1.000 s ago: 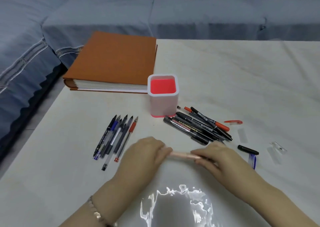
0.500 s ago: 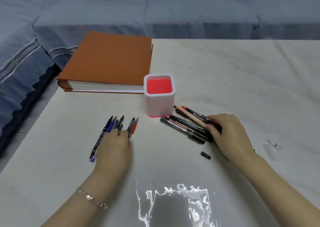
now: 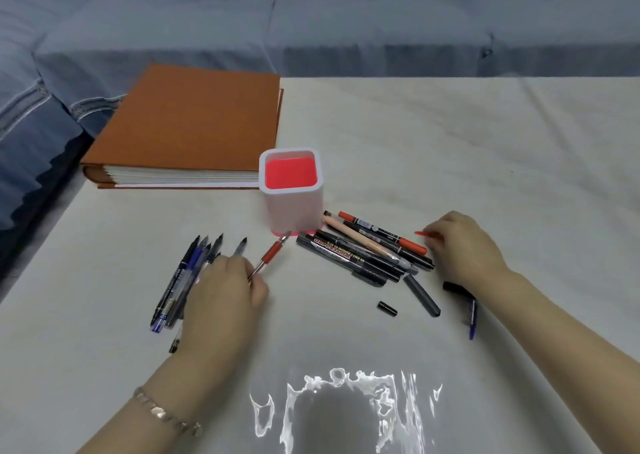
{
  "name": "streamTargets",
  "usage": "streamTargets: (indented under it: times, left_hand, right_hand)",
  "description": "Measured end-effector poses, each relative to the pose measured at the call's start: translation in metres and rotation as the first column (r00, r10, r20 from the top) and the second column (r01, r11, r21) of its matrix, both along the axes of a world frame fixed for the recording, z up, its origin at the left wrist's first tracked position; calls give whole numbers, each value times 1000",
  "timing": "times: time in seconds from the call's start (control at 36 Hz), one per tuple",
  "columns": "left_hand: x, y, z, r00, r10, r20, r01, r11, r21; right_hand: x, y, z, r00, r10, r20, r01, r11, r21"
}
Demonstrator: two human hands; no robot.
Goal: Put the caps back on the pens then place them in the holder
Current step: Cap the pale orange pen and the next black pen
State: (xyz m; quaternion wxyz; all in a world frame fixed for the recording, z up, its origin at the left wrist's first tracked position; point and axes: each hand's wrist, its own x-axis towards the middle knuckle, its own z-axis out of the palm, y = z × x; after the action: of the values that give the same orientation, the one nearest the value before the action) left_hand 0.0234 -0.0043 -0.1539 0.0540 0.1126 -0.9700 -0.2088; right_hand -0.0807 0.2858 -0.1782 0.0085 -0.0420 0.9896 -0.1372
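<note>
A: Hands?
B: Left hand [image 3: 221, 294] is low on the tabletop [image 3: 467, 148], fingers curled round the back end of the red pen [image 3: 273, 253]. The pen is uncapped and its tip points to 1 o'clock, ending right at the base of the holder [image 3: 294, 207]. Can't tell if they touch.
A: Right?
B: Right hand [image 3: 464, 245] has its fingers pinching a red cap [image 3: 423, 233]. The cap sticks out of the hand toward 9 o'clock, just beside the end of the marker pile [image 3: 360, 252].
A: Holder?
B: Upright, mid-tabletop, with a white shell and the red inside showing.
A: Other pens?
B: From the holder, the marker pile is at 4 o'clock. The markers lie flat, crossed and touching, one peach and one with orange ends. A fan of uncapped pens [image 3: 188, 273] is at 8 o'clock, partly under the left hand.
A: Loose caps?
B: A short black cap [image 3: 387, 308] and a longer grey cap [image 3: 422, 294] are at 5 o'clock from the holder, near the pile and apart from each other. A blue cap [image 3: 472, 318] lies beside the right wrist.
A: Anything else?
B: An orange book [image 3: 194, 124] at 10 o'clock, its edge just beside the holder. A bracelet [image 3: 166, 412] on the left wrist. A sofa [image 3: 346, 31] at 12 o'clock past the tabletop.
</note>
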Motion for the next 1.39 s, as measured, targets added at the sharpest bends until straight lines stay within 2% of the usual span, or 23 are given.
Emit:
streamTargets:
  times: [0.06,0.11,0.19,0.28,0.36,0.47,0.58,0.92,1.19,1.31,1.39]
  left_hand:
    - [2,8,7,999,-25,25,20,979,205]
    - [3,16,13,994,-87,66,60,939,338]
    - [5,25,22,984,-171,54,134,899,417]
    - [8,31,29,965,-261,10,228,859,458]
    - [12,35,30,943,-331,-24,306,837,454]
    - [16,36,29,932,-360,-47,344,833,433]
    - [20,38,31,926,-371,-67,362,826,431]
    - [25,40,35,923,-378,-79,373,821,433]
    - [24,47,36,913,-389,-126,404,812,421]
    - [24,50,38,924,-360,-131,375,779,502]
    - [21,52,40,933,-357,-40,298,708,640]
  right_hand:
    - [0,0,0,1000,0,-11,0,1000,10]
    - [5,-2,4,1000,6,-16,-7,1000,-10]
    - [22,-13,21,998,12,-54,-24,976,-217]
    - [46,-24,43,998,4,-57,-29,898,-439]
    - [68,-31,59,999,-2,52,36,760,-649]
    - [84,-38,73,990,32,140,108,482,-870]
    - [90,-43,79,990,72,118,81,385,-919]
    - [96,-49,74,986,119,121,71,359,-931]
    - [105,-59,74,978,192,82,-4,408,-913]
    - [107,-57,71,981,195,12,-75,432,-899]
    - [106,-51,69,967,250,-38,-159,486,-859]
